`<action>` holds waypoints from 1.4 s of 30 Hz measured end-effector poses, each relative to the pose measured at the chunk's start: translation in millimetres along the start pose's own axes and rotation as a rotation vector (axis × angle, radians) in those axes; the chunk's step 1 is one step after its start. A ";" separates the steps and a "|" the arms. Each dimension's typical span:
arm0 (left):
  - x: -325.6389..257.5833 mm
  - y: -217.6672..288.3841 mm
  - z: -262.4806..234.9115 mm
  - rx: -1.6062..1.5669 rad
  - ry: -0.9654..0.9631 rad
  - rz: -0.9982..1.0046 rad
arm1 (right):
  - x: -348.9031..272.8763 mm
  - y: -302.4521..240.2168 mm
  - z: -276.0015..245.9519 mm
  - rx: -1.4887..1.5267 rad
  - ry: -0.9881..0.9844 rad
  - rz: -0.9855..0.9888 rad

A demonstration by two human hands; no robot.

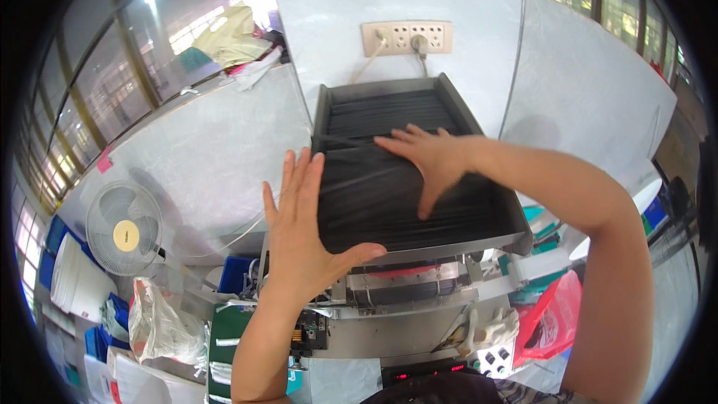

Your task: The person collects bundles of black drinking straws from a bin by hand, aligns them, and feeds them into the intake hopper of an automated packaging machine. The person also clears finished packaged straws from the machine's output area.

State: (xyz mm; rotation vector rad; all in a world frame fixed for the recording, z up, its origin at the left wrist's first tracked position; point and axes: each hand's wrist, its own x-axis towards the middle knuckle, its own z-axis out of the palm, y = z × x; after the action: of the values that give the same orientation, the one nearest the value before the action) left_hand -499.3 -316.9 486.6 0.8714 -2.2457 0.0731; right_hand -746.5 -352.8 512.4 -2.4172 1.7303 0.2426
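The right hand [434, 161] lies flat, fingers spread, on black strips [389, 194] in a tray [516, 217]. The left hand [299, 224], open, presses the stack's nine o'clock edge; a red bag [550, 314] sits at four o'clock.

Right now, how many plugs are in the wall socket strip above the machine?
2. One white plug sits at the left end of the strip, and one grey plug sits near its middle. The remaining sockets look empty.

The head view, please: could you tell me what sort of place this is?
Probably a small workshop: both hands press black thin strips in a sloped grey metal machine tray, beside a white electric fan and blue plastic bins.
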 end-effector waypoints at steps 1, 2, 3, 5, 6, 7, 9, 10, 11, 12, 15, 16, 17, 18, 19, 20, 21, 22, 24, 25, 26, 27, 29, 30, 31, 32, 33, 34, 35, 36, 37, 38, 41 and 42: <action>0.0 -0.6 5.0 -0.020 0.012 -0.023 | 8.4 10.6 -0.4 0.016 -0.014 0.020; 1.1 -1.0 7.7 -0.058 0.013 -0.039 | 16.6 20.8 -5.2 0.024 -0.014 0.033; 1.2 -1.5 11.0 -0.095 0.013 -0.056 | 27.1 32.9 -6.7 0.055 -0.034 0.053; 1.7 2.0 6.4 -0.135 0.041 -0.086 | 50.8 53.0 -18.5 0.097 -0.053 0.073; 2.2 1.4 5.8 -0.204 0.050 -0.098 | 64.4 63.5 -26.8 0.153 -0.108 0.053; 2.2 -1.3 7.1 -0.280 0.055 -0.111 | 78.9 74.6 -33.3 0.210 -0.168 0.037; 1.0 -4.1 8.8 -0.388 0.064 -0.143 | 93.5 70.5 -41.2 0.145 -0.162 0.107; 1.5 -3.0 8.6 -0.418 0.066 -0.154 | 98.1 73.7 -43.4 0.134 -0.192 0.129; 2.9 -1.6 8.9 -0.449 0.068 -0.165 | 104.4 80.5 -44.9 0.123 -0.222 0.153; 5.3 0.5 10.5 -0.461 0.075 -0.165 | 107.5 85.9 -44.9 0.111 -0.253 0.178; 4.5 0.1 8.1 -0.432 0.097 -0.166 | 106.2 96.0 -22.2 0.314 -0.168 0.068; 3.3 -1.9 8.1 -0.404 0.111 -0.158 | 97.7 86.8 -19.2 0.272 -0.154 0.073; 1.4 -3.4 7.5 -0.378 0.126 -0.151 | 81.4 69.1 -17.4 0.229 -0.141 0.078; 1.6 -2.9 9.0 -0.365 0.136 -0.148 | 64.6 59.5 -13.0 0.186 -0.127 0.096; 1.9 -1.9 9.7 -0.348 0.144 -0.145 | 53.7 57.4 -5.9 0.167 -0.107 0.041; 1.5 -2.3 10.6 -0.328 0.150 -0.145 | 43.4 49.0 -2.1 0.151 -0.116 0.031; 1.1 -2.9 11.6 -0.329 0.139 -0.156 | 31.4 39.9 0.3 0.136 -0.125 0.021; 0.8 -3.4 10.6 -0.322 0.131 -0.168 | 22.2 30.8 4.4 0.119 -0.130 0.003; 1.2 -4.8 13.4 -0.321 0.134 -0.174 | 4.9 19.3 20.5 0.041 -0.132 -0.036; 1.6 -6.5 15.2 -0.311 0.139 -0.170 | -4.0 12.0 25.3 0.053 -0.132 -0.049; 1.4 -6.9 17.1 -0.301 0.144 -0.165 | -13.6 4.5 29.3 0.065 -0.132 -0.061; 0.2 -5.7 18.7 -0.318 0.149 -0.172 | -24.7 -2.8 32.2 0.081 -0.122 -0.068; -1.6 -7.2 16.5 -0.283 0.157 -0.160 | -39.7 -20.6 35.4 0.133 -0.109 -0.070; -2.4 -8.1 14.7 -0.265 0.161 -0.155 | -45.8 -27.4 35.0 0.160 -0.103 -0.071; -1.6 -7.9 16.2 -0.263 0.169 -0.143 | -52.7 -30.1 33.7 0.213 -0.128 -0.083; -0.1 -6.4 16.3 -0.260 0.178 -0.131 | -58.7 -31.9 32.2 0.232 -0.147 -0.094; 0.9 -4.4 16.6 -0.256 0.186 -0.119 | -64.3 -33.4 30.7 0.252 -0.165 -0.106; 1.1 -2.3 16.7 -0.293 0.175 -0.140 | -70.1 -35.0 28.8 0.271 -0.183 -0.118; 1.7 1.0 15.2 -0.330 0.163 -0.160 | -79.3 -39.0 29.5 0.254 -0.137 -0.167; 1.9 4.9 14.1 -0.369 0.154 -0.181 | -90.0 -43.2 27.6 0.259 -0.134 -0.176; 0.2 1.9 15.5 -0.321 0.173 -0.167 | -98.9 -48.8 24.1 0.264 -0.130 -0.192; -2.1 -5.8 19.6 -0.271 0.191 -0.154 | -105.9 -53.9 20.4 0.269 -0.126 -0.210; -4.2 -7.6 23.0 -0.135 0.226 -0.139 | -108.9 -60.8 10.7 0.300 -0.130 -0.175; -5.0 -7.2 23.1 -0.088 0.234 -0.139 | -107.7 -60.8 8.6 0.322 -0.131 -0.161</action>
State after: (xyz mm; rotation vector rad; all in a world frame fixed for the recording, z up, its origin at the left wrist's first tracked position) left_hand -506.2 -326.4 464.9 0.9196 -1.9516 0.0108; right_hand -723.5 -232.3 530.2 -2.2346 1.3899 0.0900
